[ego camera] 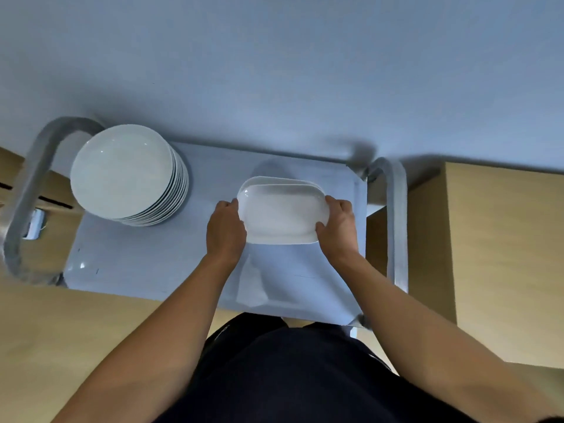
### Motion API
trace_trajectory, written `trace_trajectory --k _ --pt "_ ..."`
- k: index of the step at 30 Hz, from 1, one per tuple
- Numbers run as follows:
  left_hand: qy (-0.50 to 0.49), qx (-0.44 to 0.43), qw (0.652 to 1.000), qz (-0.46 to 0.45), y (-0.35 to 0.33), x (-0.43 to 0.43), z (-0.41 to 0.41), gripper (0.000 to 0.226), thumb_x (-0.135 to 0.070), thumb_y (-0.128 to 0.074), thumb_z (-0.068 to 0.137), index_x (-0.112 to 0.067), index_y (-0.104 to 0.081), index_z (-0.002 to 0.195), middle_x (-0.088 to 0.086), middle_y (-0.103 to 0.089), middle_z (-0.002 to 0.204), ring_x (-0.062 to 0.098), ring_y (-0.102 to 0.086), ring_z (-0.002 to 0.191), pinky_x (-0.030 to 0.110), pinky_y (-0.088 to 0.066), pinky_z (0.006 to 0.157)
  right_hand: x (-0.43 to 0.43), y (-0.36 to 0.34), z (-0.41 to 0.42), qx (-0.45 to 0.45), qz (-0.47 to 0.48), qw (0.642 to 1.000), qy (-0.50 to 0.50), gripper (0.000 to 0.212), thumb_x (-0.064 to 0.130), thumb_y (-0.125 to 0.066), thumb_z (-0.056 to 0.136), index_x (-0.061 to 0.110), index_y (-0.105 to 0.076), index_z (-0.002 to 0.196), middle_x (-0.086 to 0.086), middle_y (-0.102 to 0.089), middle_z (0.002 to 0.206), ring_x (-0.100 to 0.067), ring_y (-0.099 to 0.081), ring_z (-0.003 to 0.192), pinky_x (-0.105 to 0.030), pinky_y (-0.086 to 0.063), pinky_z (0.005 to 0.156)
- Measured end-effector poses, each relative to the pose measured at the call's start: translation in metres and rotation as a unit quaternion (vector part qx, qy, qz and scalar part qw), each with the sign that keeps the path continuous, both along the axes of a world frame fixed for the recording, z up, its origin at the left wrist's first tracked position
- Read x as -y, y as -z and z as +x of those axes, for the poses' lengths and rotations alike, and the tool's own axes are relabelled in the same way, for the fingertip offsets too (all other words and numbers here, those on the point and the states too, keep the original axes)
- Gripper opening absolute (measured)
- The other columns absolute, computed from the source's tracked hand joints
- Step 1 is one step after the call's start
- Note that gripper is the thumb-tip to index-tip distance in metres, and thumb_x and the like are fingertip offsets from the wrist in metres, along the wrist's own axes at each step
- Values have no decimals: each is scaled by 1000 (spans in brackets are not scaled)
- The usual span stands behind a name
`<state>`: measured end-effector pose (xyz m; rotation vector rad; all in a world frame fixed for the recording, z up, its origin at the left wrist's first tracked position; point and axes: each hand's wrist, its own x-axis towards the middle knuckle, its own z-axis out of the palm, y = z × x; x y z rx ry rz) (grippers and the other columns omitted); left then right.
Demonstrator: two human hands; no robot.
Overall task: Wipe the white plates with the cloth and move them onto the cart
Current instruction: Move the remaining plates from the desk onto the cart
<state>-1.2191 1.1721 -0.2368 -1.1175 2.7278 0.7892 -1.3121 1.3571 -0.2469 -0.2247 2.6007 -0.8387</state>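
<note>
A white oval plate (282, 213) is held over the right half of the metal cart's top shelf (146, 257). My left hand (225, 230) grips its left end and my right hand (338, 224) grips its right end, fingers curled round the rim. A second oval plate's rim (274, 179) shows just behind and under it; whether the two touch is unclear. A tall stack of several round white plates (123, 170) stands on the shelf's left side. No cloth is in view.
Tubular cart handles rise at the left (27, 193) and right (396, 227) ends of the shelf. A pale wall (274, 71) lies behind the cart. Wooden furniture (503, 254) flanks the cart on the right, and wooden floor lies at the lower left.
</note>
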Motion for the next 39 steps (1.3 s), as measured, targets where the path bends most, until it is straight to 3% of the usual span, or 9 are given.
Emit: trace_trajectory --k 9,15,19,23,30,36,39 --pt "46 2 999 14 14 23 -18 35 5 -56 87 -5 -59 121 16 -54 114 35 -59 96 29 -40 76 13 13 -6 -16 28 999 37 58 1 -63 89 12 -44 142 -10 -41 139 -29 -43 123 -42 -44 104" --pt "35 -3 997 67 18 23 -25 51 -1 -53 93 -13 -43 142 12 -54 132 33 -54 117 43 -43 98 15 18 -11 37 -15 996 80 62 3 -57 94 21 -34 148 -11 -45 141 -30 -50 122 -44 -44 104" --pt "33 20 998 53 16 25 -25 49 -6 -53 91 -17 -45 138 8 -58 128 32 -57 113 42 -47 92 11 21 -12 57 -33 994 87 63 8 -57 95 25 -30 150 -8 -47 142 -29 -53 122 -43 -47 101" --pt "14 66 997 -27 -5 11 -38 54 -22 -61 93 -16 -40 143 10 -53 135 32 -56 117 42 -47 89 -8 8 -15 42 -42 993 101 59 19 -62 95 21 -35 147 -6 -48 143 -23 -57 119 -39 -49 100" --pt "150 -78 985 -12 -44 -88 -76 44 -22 -58 93 -17 -51 136 5 -56 132 27 -57 115 39 -46 86 -84 -49 -12 -75 -144 980 113 30 15 -60 95 13 -60 125 0 -63 123 -5 -61 97 -16 -52 87" --pt "315 -151 937 11 -70 -230 -99 39 -21 -56 94 -13 -55 133 7 -58 129 26 -58 114 38 -49 92 -234 -62 -7 -164 -139 950 226 28 13 -61 91 12 -65 119 -2 -66 114 -13 -64 96 -35 -57 83" --pt "370 -165 914 18 -79 -319 -100 40 -22 -55 96 -13 -53 135 6 -56 131 22 -59 115 35 -51 94 -319 -64 4 -171 -120 945 252 29 9 -60 91 11 -64 119 -4 -65 117 -15 -63 98 -37 -57 82"
